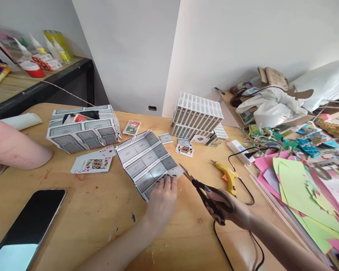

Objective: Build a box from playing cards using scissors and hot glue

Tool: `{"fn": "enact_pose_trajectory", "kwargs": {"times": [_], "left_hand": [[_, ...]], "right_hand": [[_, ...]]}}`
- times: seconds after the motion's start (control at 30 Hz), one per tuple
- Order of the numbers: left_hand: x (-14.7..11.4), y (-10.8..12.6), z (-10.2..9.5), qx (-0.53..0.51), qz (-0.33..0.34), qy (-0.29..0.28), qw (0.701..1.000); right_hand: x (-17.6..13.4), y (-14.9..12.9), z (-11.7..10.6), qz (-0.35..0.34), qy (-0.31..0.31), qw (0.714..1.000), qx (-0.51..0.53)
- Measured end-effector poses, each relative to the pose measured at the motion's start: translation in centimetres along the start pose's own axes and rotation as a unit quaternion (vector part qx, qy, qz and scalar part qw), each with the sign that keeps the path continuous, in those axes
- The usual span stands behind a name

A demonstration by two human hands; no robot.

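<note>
Card sheet [142,160]: it lies on the table [101,233] in front of us, with one side bent upward; its long axis seems to run from far left to near right, ending close to our left fingers.
Left hand [161,197]: it is the nearer one, with fingertips touching the near right corner of the sheet; the fingers are close together, but the thumb is hidden, so we cannot tell if they pinch or only press.
Right hand [228,210]: its fingers are through the handles of the black scissors [200,190] and hold them.
Scissors blades: they stand a little apart and point to the far left, toward the sheet.
White flap [177,171]: it sticks out to the right of the left fingertips, just beside the blade tips; we cannot tell if metal touches it.
King card [96,165]: to the left of the sheet; we can read a red K at its corner.
Small card box [132,127]: red and green, behind the sheet; its print is too small for us.
Glue gun [228,177]: yellow, beyond the right hand; its label we cannot read.
</note>
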State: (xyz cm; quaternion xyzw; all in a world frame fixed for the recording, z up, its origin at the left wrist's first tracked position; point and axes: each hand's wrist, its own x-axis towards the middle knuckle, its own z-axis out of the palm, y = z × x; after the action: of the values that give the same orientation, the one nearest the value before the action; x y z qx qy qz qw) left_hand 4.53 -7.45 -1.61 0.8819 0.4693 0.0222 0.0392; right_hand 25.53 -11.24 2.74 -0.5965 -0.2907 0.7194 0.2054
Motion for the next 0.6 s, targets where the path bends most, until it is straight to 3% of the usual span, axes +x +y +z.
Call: {"fn": "enact_pose_trajectory", "kwargs": {"times": [0.33, 0.6], "left_hand": [[-0.1, 0.3, 0.5, 0.016, 0.009, 0.024, 1.000], [-0.1, 0.6, 0.9, 0.028, 0.003, 0.028, 0.999]], "right_hand": [[0.4, 0.4, 1.2, -0.017, 0.003, 1.000, 0.008], [1.4, 2.1, 4.1, -0.051, 0.039, 0.994, 0.088]]}}
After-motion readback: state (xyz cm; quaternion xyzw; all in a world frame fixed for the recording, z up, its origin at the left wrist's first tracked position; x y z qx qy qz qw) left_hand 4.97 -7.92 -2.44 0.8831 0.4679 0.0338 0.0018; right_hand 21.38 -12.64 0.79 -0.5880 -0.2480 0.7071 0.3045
